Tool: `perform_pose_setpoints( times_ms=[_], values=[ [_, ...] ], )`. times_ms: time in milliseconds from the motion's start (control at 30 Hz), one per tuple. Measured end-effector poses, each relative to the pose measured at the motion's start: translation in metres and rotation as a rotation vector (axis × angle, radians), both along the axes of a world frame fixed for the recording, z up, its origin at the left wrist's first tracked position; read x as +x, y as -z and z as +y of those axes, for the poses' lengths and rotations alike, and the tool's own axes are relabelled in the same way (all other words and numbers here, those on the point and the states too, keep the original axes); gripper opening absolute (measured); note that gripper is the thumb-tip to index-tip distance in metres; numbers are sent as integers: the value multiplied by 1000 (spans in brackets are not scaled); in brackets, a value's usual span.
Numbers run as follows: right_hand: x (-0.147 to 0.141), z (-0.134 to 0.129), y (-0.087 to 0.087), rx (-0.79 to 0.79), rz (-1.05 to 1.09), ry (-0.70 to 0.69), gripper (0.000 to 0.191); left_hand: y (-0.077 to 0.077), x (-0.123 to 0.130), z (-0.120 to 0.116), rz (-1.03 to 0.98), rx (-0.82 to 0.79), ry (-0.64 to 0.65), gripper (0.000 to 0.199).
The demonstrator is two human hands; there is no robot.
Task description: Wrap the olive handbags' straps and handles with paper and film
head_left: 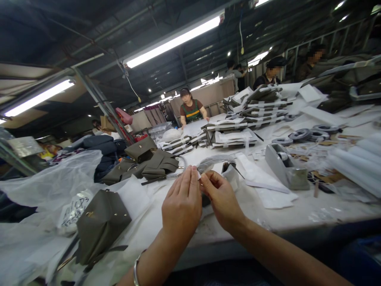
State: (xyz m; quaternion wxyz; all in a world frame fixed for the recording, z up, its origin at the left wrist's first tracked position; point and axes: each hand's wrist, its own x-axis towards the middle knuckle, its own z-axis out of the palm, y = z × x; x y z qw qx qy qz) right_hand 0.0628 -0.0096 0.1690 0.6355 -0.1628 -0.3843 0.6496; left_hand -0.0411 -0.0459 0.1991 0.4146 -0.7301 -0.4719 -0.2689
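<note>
In the head view, my left hand [183, 198] is raised over the table's near part, back of the hand toward me, its fingers pressed together. Close against its fingertips, my right hand [222, 196] pinches with thumb and forefinger. A small pale piece shows between the two hands, too small to name. Behind and beneath them lie clear plastic [210, 162] and a dark item mostly hidden by the hands. A silver bangle [136, 272] is on my left wrist.
Olive bags [102, 226] lie at left beside plastic sheeting [59, 178]. A grey tape dispenser [285, 169], tape rolls [300, 135] and white sheets [264, 178] are at right. Wrapped stacks [232, 137] stand farther back, with a person [192, 109] across the table.
</note>
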Motion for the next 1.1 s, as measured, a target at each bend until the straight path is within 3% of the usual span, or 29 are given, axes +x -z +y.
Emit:
perform_pose_setpoints(
  times_ms=[133, 233, 367, 433, 500, 600, 700, 767, 833, 867, 967, 1100],
  values=[
    [6, 1, 1, 33, -49, 17, 19, 7, 6, 2, -55, -35, -20, 41],
    [14, 7, 2, 26, -74, 38, 20, -3, 0, -1, -183, -195, 89, 40],
    [25, 14, -1, 32, -140, -52, 26, -22, -21, 4, -663, -569, 261, 35],
    [28, 16, -3, 65, -189, -84, 31, -24, -28, 13, -899, -778, 314, 43],
    [33, 20, -6, 141, -292, -69, 32, -20, -31, 22, -1042, -868, 346, 49],
    [57, 37, -3, 406, -608, 71, 23, -11, -29, 27, -1128, -862, 355, 50],
    [116, 71, 13, 610, -977, 431, 18, -8, -28, 27, -1205, -846, 337, 52],
    [170, 99, 29, 519, -1200, 747, 20, -9, -31, 27, -1279, -823, 325, 55],
    [225, 123, 47, 213, -1398, 920, 21, -10, -35, 30, -1333, -814, 324, 56],
    [249, 132, 55, 22, -1438, 914, 20, -9, -36, 31, -1349, -812, 323, 56],
    [296, 146, 74, -188, -1430, 824, 26, -8, -36, 35, -1372, -799, 316, 54],
    [306, 142, 85, -300, -1257, 744, 37, -8, -33, 37, -1399, -785, 329, 50]
  ],
)
